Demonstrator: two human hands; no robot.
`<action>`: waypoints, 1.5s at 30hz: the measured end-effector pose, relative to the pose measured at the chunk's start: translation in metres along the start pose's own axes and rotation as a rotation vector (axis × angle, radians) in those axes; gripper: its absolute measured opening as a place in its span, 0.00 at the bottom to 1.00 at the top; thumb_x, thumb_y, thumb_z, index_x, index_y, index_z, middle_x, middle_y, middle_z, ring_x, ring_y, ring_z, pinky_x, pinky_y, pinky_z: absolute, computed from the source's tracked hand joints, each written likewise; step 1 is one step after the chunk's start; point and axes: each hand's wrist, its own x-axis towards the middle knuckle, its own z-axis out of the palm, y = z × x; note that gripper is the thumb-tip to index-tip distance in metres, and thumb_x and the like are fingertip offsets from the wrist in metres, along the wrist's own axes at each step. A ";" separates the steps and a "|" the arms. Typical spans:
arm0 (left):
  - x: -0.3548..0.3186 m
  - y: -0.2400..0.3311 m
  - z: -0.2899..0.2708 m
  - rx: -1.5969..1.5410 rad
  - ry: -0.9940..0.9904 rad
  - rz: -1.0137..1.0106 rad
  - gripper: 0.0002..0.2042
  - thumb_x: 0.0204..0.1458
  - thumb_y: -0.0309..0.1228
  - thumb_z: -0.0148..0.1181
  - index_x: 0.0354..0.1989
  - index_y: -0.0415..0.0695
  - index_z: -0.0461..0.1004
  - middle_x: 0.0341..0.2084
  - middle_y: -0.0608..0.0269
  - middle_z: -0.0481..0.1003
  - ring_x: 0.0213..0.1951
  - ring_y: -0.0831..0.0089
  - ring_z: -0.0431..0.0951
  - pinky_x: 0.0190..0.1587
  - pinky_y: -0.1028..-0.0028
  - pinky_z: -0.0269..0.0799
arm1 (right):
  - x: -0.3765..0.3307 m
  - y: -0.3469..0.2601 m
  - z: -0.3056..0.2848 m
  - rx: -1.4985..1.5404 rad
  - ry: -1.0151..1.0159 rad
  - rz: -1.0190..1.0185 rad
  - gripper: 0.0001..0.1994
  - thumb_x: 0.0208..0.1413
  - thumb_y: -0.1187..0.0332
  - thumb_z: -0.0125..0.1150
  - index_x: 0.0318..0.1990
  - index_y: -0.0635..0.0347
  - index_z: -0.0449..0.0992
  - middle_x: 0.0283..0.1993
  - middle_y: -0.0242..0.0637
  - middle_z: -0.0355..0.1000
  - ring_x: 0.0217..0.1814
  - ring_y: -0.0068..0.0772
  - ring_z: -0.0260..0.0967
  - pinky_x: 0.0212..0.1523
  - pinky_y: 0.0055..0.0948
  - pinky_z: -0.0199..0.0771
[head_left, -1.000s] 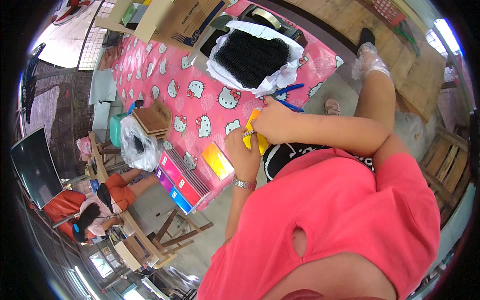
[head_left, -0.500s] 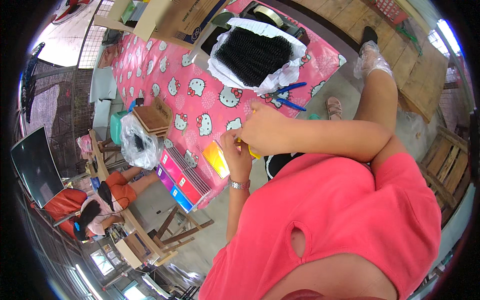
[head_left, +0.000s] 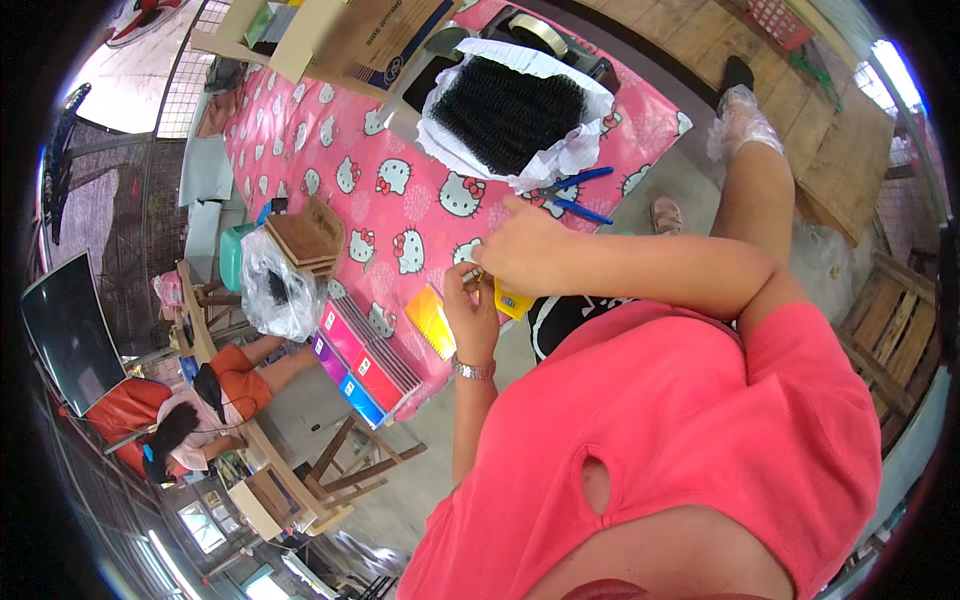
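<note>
Head view: our left hand (head_left: pixel 472 308) and right hand (head_left: pixel 528 255) have drawn together at worktop (head_left: pixel 330 160) edge, both pinching small yellow card (head_left: pixel 511 299). Blue pliers (head_left: pixel 572 196) lie just beyond, untouched. Hands moved little since earlier; fiddly work continues.

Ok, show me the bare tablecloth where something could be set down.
Bare pink cloth lies between the cardboard boxes, the white bag of black netting and the wooden stack. It is crowded around both hands and the blue scissors.
</note>
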 end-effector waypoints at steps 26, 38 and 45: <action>-0.026 -0.009 0.010 -0.250 0.263 -0.024 0.09 0.62 0.24 0.52 0.48 0.34 0.65 0.37 0.54 0.72 0.32 0.70 0.79 0.35 0.73 0.80 | -0.087 0.102 0.061 -0.155 0.250 0.287 0.28 0.45 0.57 0.67 0.52 0.63 0.72 0.50 0.44 0.71 0.55 0.45 0.68 0.55 0.40 0.66; -0.028 -0.025 0.006 -0.252 0.216 -0.052 0.11 0.60 0.19 0.53 0.50 0.35 0.64 0.37 0.58 0.73 0.33 0.76 0.78 0.36 0.78 0.77 | -0.070 0.012 0.042 0.414 0.498 -0.231 0.27 0.40 0.64 0.68 0.53 0.57 0.74 0.49 0.41 0.72 0.49 0.45 0.70 0.50 0.42 0.70; -0.031 -0.017 0.010 -0.238 0.289 0.090 0.09 0.59 0.17 0.52 0.47 0.33 0.68 0.34 0.59 0.76 0.34 0.77 0.78 0.37 0.80 0.73 | -0.047 -0.007 0.041 0.212 0.429 -0.148 0.26 0.40 0.57 0.70 0.49 0.56 0.75 0.47 0.38 0.71 0.49 0.39 0.69 0.51 0.40 0.68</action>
